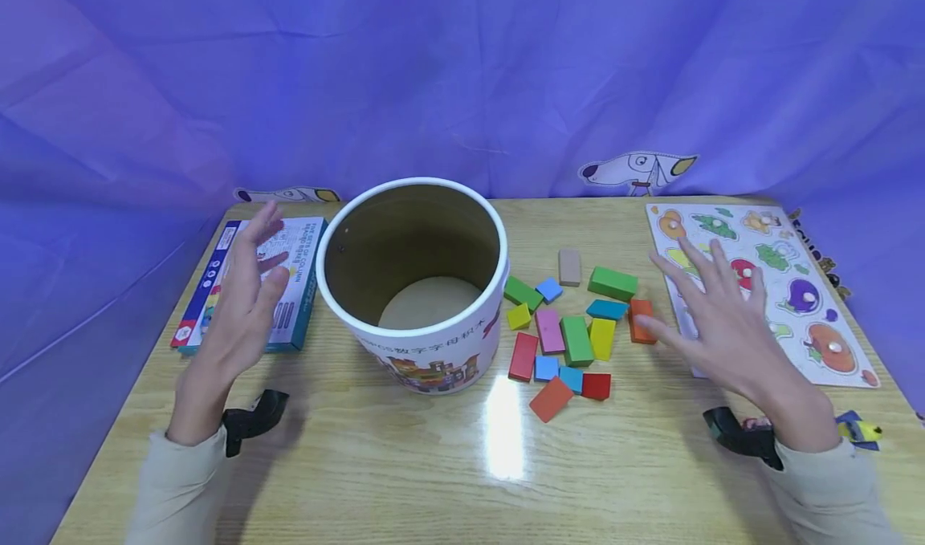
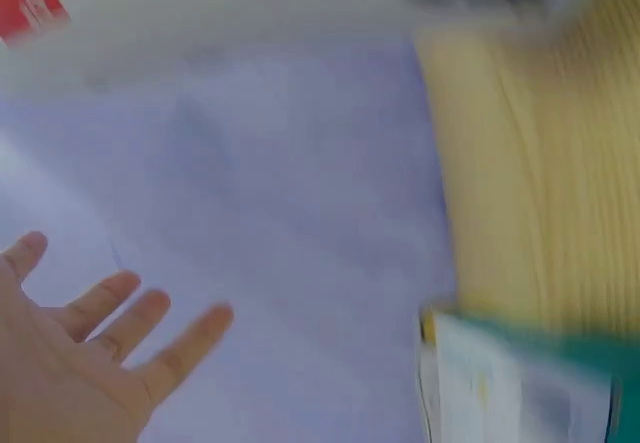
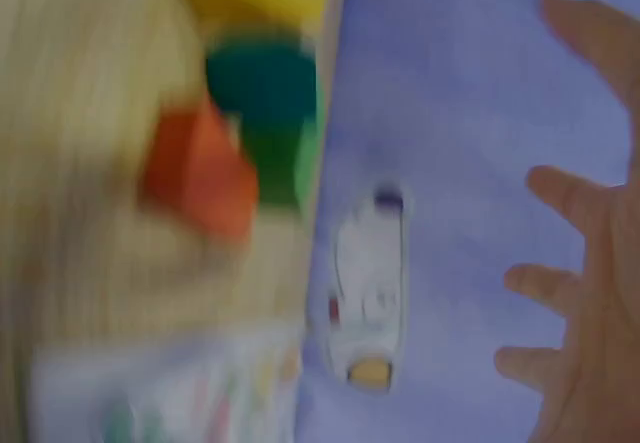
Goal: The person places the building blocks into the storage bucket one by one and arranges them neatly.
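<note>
My left hand (image 1: 242, 308) hovers above a flat boxed set (image 1: 303, 288) left of the bucket, fingers extended and holding nothing. In the left wrist view its fingers (image 2: 185, 353) are spread. A big white bucket (image 1: 412, 340), printed with a castle picture, stands upright; its visible floor is bare. To its right lie several coloured wooden blocks, among them a green block (image 1: 576, 341), a pink block (image 1: 550, 331) and a red block (image 1: 523, 356). My right hand (image 1: 730, 336) is spread over the edge of a vegetable puzzle board (image 1: 766, 260), near an orange block (image 1: 641, 321), gripping nothing.
A purple curtain (image 1: 462, 79) hangs behind the wooden table (image 1: 405, 473). Dog cutouts, one of them a dog head (image 1: 639, 169), stand along the back edge. A small yellow and blue toy (image 1: 860, 431) lies beyond my right wrist.
</note>
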A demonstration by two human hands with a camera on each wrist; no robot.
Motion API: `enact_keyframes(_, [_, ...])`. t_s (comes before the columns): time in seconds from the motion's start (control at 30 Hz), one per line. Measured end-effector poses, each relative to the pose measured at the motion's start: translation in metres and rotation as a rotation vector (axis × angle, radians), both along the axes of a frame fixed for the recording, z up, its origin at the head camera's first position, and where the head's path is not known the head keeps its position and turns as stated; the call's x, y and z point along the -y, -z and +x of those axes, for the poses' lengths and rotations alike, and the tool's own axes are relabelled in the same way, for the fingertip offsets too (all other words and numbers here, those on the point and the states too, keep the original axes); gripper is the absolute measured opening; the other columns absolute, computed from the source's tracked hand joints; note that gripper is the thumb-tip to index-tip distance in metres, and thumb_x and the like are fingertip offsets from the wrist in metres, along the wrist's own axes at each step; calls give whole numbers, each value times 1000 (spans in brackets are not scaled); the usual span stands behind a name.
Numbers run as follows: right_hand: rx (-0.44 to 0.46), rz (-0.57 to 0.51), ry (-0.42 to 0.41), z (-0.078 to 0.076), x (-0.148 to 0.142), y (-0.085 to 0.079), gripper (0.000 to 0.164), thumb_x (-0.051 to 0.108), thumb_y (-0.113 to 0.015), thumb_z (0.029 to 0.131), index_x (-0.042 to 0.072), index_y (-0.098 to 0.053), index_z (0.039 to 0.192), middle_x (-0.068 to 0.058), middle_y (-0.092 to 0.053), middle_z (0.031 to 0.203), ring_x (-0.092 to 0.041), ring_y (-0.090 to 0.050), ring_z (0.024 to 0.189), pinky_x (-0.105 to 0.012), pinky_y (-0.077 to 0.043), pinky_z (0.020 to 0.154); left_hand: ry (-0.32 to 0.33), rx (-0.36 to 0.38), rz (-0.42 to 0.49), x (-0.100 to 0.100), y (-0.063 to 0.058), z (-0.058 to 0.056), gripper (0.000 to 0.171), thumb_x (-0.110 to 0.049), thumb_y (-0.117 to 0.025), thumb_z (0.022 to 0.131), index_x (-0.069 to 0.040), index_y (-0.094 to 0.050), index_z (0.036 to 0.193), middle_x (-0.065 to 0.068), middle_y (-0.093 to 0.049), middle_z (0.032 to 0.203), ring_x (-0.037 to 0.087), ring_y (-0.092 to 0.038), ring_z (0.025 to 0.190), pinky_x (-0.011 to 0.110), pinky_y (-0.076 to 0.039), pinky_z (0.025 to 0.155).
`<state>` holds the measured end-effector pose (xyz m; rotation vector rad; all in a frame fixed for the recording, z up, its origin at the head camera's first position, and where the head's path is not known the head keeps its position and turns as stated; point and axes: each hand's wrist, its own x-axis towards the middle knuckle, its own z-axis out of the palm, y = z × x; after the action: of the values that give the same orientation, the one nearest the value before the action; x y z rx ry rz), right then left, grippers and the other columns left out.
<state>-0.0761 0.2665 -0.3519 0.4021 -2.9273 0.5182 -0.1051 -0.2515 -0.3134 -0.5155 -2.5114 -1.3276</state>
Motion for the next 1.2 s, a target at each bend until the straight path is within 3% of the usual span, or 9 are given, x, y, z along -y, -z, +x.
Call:
enact_keyframes(0.07, [-18, -49, -102, 2, 15, 2, 77, 44, -71, 84, 24, -37, 150, -13, -25, 160, -42, -11, 150, -75, -2, 111, 74, 33, 109, -12, -4, 7, 58, -30, -40, 101, -25, -18, 155, -1, -22, 160, 25, -25, 146, 38, -35, 115])
enact_keyframes(0.13, [-25, -112, -221, 5, 30, 4, 72, 35, -78, 80, 21, -47, 144, -11, -37, 154, -37, -28, 145, -67, -23, 111, 149, 78, 207, -23, -7, 14, 59, -28, -42, 101, -23, -20, 155, 2, -24, 159, 26, -25, 145, 29, -35, 112])
enact_keyframes(0.23, [28, -205, -408, 9, 49, 8, 62, 24, -83, 77, 20, -58, 133, -3, -53, 140, -23, -47, 130, -48, -46, 99, 238, 136, 301, -35, -8, 22, 62, -21, -48, 98, -19, -20, 154, 4, -19, 160, 26, -20, 148, 29, -28, 116])
enact_keyframes(0.3, [111, -265, -502, 11, 60, 12, 57, 23, -82, 77, 22, -60, 130, 4, -57, 132, -15, -54, 119, -38, -52, 92, 272, 149, 317, -42, -7, 25, 66, -12, -51, 96, -17, -20, 154, 5, -16, 160, 28, -17, 148, 29, -25, 118])
enact_keyframes(0.4, [233, -311, -586, 12, 72, 19, 53, 22, -82, 78, 23, -61, 127, 9, -60, 126, -11, -57, 113, -32, -54, 92, 286, 138, 312, -49, -4, 26, 71, -5, -53, 92, -14, -19, 154, 6, -15, 160, 32, -18, 146, 27, -26, 116])
enact_keyframes(0.6, [366, -277, -623, 15, 82, 33, 44, 19, -79, 80, 23, -65, 122, 11, -63, 122, -10, -57, 110, -28, -53, 93, 275, 148, 369, -58, 0, 25, 75, -7, -55, 90, -17, -16, 153, 5, -13, 159, 34, -18, 144, 32, -30, 114])
enact_keyframes(0.87, [356, -238, -647, 16, 86, 39, 41, 10, -78, 81, 22, -67, 118, 9, -64, 118, -11, -57, 107, -29, -54, 93, 221, 149, 471, -71, 5, 27, 78, -15, -57, 88, -25, -14, 152, 4, -15, 158, 31, -20, 143, 66, -23, 111])
enact_keyframes(1.2, [418, -150, -621, 18, 90, 35, 34, 13, -78, 81, 22, -70, 113, 9, -63, 114, -10, -56, 103, -26, -55, 89, 206, 146, 486, -72, 8, 27, 76, -18, -56, 89, -26, -14, 152, 1, -16, 158, 28, -20, 143, 68, -24, 110])
